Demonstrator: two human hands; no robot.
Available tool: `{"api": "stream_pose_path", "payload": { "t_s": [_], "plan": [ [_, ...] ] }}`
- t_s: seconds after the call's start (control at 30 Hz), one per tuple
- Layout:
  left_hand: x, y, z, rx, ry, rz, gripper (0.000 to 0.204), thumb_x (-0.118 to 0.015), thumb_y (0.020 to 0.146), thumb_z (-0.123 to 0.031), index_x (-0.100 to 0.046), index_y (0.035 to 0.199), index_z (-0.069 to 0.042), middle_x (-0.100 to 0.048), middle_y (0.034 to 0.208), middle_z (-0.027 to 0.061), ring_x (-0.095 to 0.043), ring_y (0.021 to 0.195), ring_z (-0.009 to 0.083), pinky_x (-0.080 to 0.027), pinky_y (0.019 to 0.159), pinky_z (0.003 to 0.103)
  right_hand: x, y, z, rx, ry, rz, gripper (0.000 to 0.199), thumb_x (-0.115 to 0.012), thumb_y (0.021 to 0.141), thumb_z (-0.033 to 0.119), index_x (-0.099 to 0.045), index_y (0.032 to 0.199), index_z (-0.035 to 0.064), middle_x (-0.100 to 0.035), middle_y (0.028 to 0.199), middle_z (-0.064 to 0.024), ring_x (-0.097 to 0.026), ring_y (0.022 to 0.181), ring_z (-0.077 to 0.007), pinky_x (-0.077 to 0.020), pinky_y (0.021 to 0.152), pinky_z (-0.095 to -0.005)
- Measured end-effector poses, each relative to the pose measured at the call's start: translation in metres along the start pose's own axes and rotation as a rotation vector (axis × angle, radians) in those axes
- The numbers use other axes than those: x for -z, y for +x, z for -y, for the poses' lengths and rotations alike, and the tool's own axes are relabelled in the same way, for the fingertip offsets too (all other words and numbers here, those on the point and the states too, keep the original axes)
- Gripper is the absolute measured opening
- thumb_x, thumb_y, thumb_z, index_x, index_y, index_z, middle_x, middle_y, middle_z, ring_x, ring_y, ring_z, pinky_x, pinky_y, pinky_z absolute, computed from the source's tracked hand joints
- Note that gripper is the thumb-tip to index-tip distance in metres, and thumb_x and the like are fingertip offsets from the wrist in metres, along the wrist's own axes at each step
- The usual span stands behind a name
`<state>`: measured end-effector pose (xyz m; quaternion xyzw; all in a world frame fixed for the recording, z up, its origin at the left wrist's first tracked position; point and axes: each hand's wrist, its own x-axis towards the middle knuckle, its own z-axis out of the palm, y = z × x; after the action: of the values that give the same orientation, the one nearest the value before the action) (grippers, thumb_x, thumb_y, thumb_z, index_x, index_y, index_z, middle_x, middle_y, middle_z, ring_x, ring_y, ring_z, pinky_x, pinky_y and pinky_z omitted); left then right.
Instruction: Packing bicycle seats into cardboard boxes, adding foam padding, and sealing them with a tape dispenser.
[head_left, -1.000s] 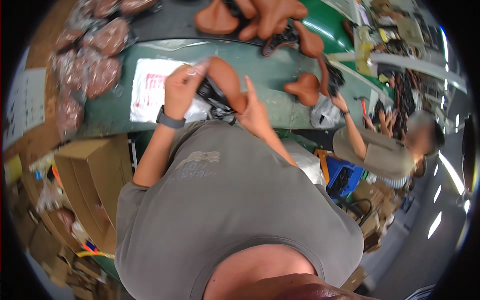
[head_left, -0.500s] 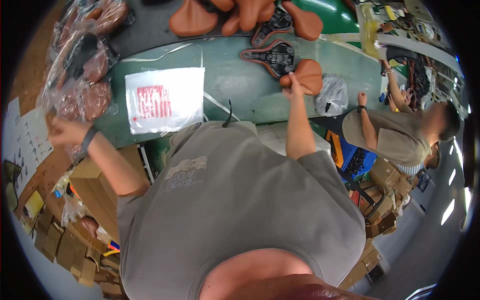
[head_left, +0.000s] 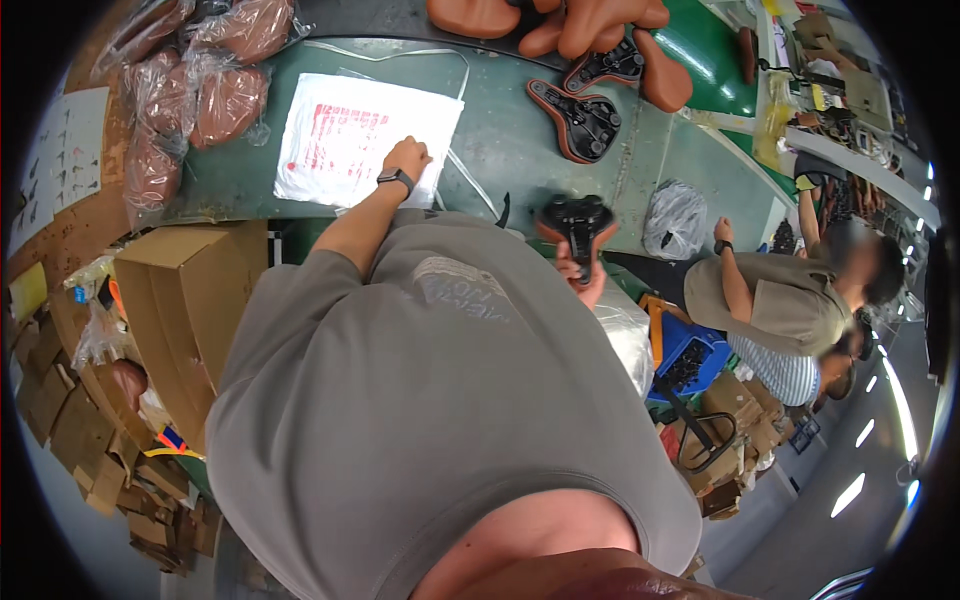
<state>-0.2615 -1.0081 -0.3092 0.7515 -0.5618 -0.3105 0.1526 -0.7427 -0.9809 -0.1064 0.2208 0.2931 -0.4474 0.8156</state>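
Note:
My right hand (head_left: pixel 581 280) grips a brown bicycle saddle (head_left: pixel 576 216) by its narrow nose, close to my body at the bench's near edge. The saddle's black underside faces up. On a stack of white plastic bags (head_left: pixel 335 125) with red print, my left hand (head_left: pixel 406 160) rests with curled fingers, pinching the top bag near its right side. The fingertips themselves are partly hidden. Beyond the right hand, another saddle (head_left: pixel 574 120) lies underside up on the green bench (head_left: pixel 500 95).
Several wrapped saddles (head_left: pixel 228 105) lie at the far left, with bare brown saddles (head_left: pixel 600 25) piled at the back. A clear bag (head_left: pixel 675 220) sits at right, near a co-worker (head_left: pixel 780 285). Below stand a cardboard box (head_left: pixel 190 300) and a blue bin (head_left: pixel 690 360).
My left hand has moved right from the wrapped saddles onto the white bags. My right hand has lifted a saddle off the bench, drawn it towards me and turned it underside up.

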Motion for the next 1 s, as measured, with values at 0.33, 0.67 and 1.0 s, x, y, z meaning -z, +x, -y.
{"api": "stream_pose_path", "payload": {
  "t_s": [0.33,0.67,1.0],
  "plan": [
    [0.004,-0.028,0.001,-0.006,0.006,-0.101,0.023,-0.072,0.103,-0.029,-0.082,0.107,-0.008,-0.075,0.105,0.018,-0.072,0.103,0.0389,-0.059,0.091,0.049,-0.015,0.006,-0.029,-0.228,-1.113,-0.552,0.027,-0.083,0.099,0.022,-0.074,0.119,0.0067,-0.08,0.103,-0.0088,-0.074,0.085,-0.017,-0.0632,0.069,-0.0325],
    [0.117,-0.093,0.005,0.256,-0.97,-0.356,0.023,-0.077,0.104,-0.019,-0.079,0.101,0.003,-0.08,0.087,0.0062,-0.073,0.081,0.0133,-0.059,0.078,0.031,-0.115,0.096,-0.163,-0.164,-1.198,0.151,0.053,-0.081,0.098,0.008,-0.055,0.143,-0.0002,-0.073,0.126,-0.0199,-0.078,0.104,-0.0298,-0.068,0.085,-0.0431],
    [0.226,-0.192,-0.048,0.021,-0.671,-0.319,0.023,-0.068,0.109,-0.015,-0.081,0.115,0.003,-0.083,0.097,0.0096,-0.077,0.092,0.0154,-0.059,0.085,0.033,-0.214,0.144,-0.32,-0.564,-1.26,0.361,0.048,-0.082,0.101,0.011,-0.058,0.142,0.0024,-0.075,0.119,-0.0138,-0.079,0.104,-0.0275,-0.0704,0.085,-0.0397]
  ]
}}
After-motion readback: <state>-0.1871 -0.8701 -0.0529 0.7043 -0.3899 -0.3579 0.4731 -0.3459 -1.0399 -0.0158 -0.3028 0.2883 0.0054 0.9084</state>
